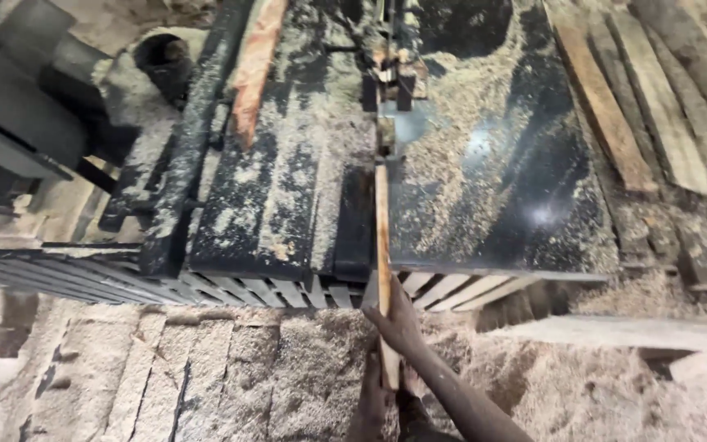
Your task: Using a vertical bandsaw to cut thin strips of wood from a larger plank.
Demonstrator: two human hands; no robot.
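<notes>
A narrow wooden strip [382,237] lies lengthwise on the black saw table [517,164], pointing at the thin saw blade and its guide [386,78] at the far end. My right hand [398,323] grips the strip just off the table's near edge. Lower down, my left hand [374,401] holds the strip's near end. Sawdust covers much of the table around the blade.
Several rough planks [656,106] lie to the right of the table. An orange-brown wood offcut [251,69] rests on the table's left part. Dark machine parts [18,115] stand at the left. Sawdust piles [231,376] cover the floor below the table edge.
</notes>
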